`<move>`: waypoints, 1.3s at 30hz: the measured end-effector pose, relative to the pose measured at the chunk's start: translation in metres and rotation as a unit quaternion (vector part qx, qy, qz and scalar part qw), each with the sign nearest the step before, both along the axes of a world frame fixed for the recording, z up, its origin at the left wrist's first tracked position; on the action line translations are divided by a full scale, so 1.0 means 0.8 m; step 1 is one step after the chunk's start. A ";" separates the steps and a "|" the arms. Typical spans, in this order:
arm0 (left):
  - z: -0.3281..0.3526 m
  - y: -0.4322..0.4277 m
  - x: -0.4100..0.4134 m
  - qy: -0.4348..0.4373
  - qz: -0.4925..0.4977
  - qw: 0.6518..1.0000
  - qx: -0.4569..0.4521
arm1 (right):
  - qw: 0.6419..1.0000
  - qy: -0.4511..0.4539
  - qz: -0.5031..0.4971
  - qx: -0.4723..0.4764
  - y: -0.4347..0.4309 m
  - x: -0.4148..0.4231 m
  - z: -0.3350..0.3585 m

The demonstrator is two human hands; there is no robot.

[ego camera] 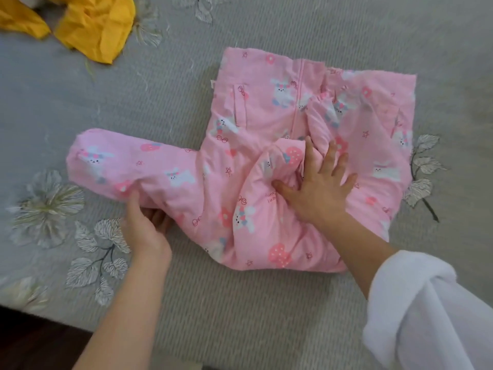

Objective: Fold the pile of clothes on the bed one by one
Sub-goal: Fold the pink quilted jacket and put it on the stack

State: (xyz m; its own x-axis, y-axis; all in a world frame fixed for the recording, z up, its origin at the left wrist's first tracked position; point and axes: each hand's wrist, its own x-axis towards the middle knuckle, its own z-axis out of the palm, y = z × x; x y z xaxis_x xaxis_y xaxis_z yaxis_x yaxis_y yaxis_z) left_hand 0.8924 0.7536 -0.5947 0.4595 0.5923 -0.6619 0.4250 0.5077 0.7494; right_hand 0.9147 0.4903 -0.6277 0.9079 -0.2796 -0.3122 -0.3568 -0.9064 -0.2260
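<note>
Right hand point(317, 185) presses spread fingers on pink jacket point(253, 116); left hand point(145, 228) grips its sleeve point(120, 164). Yellow cloth point(93, 28) lies far left on the bed point(240, 316).

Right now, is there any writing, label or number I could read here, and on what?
Red lettering printed on the pink garment, by the right hand: upside down, part hidden, too small to read.
White tag on the garment's edge: too small to read.
Yellow cloth and bed: no text.
</note>
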 end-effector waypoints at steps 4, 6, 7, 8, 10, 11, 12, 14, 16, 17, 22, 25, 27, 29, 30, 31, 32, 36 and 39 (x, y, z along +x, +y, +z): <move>0.011 0.015 0.034 -0.016 -0.038 0.995 -0.089 | 1.000 0.004 0.011 -0.012 0.000 0.000 0.000; 0.024 0.015 0.050 -0.039 -0.043 0.998 -0.024 | 1.000 0.006 0.013 -0.011 -0.001 0.001 0.001; 0.033 0.013 0.055 -0.062 -0.049 0.996 0.050 | 1.000 0.008 0.016 -0.009 0.000 0.002 0.002; 0.044 0.006 0.057 -0.094 -0.069 0.983 0.140 | 1.000 0.011 0.019 -0.006 0.001 0.003 0.004; 0.061 -0.020 0.056 -0.173 -0.162 0.926 0.293 | 1.000 0.017 0.025 -0.001 0.002 0.002 0.008; 0.065 -0.035 0.056 -0.199 -0.224 0.891 0.341 | 0.999 0.021 0.028 0.002 0.002 0.003 0.011; 0.065 -0.052 0.059 -0.215 -0.282 0.858 0.371 | 0.999 0.027 0.032 0.002 0.002 0.004 0.014; 0.062 -0.089 0.068 -0.230 -0.384 0.804 0.391 | 0.998 0.032 0.048 0.011 -0.004 0.011 0.026; 0.055 -0.126 0.078 -0.244 -0.480 0.751 0.381 | 0.995 0.011 0.041 0.095 -0.023 0.017 0.043; 0.049 -0.142 0.082 -0.244 -0.530 0.719 0.377 | 0.984 -0.006 0.012 0.180 -0.036 0.017 0.054; 0.002 -0.177 0.085 -0.149 -0.708 0.517 0.458 | 0.972 -0.102 0.005 0.214 -0.105 -0.024 0.081; -0.019 -0.184 0.087 -0.131 -0.728 0.456 0.494 | 0.984 -0.049 0.119 0.120 -0.114 -0.053 0.060; -0.030 -0.188 0.083 -0.111 -0.727 0.440 0.516 | 0.986 0.005 0.148 0.078 -0.108 -0.065 0.040; -0.037 -0.193 0.076 -0.099 -0.716 0.431 0.540 | 0.988 0.019 0.147 0.041 -0.100 -0.067 0.024; -0.038 -0.196 0.076 -0.094 -0.714 0.427 0.546 | 0.989 0.020 0.144 0.030 -0.096 -0.065 0.020; -0.039 -0.199 0.078 -0.087 -0.717 0.424 0.547 | 0.989 0.023 0.141 0.027 -0.094 -0.061 0.018; -0.039 -0.202 0.083 -0.078 -0.724 0.421 0.541 | 0.989 0.031 0.138 0.033 -0.093 -0.058 0.017; -0.025 -0.199 0.104 -0.073 -0.777 0.433 0.452 | 0.983 0.011 0.122 0.133 -0.110 -0.051 0.037; 0.000 -0.160 0.095 -0.172 -0.737 0.522 0.394 | 0.968 -0.169 0.037 0.181 -0.133 -0.062 0.059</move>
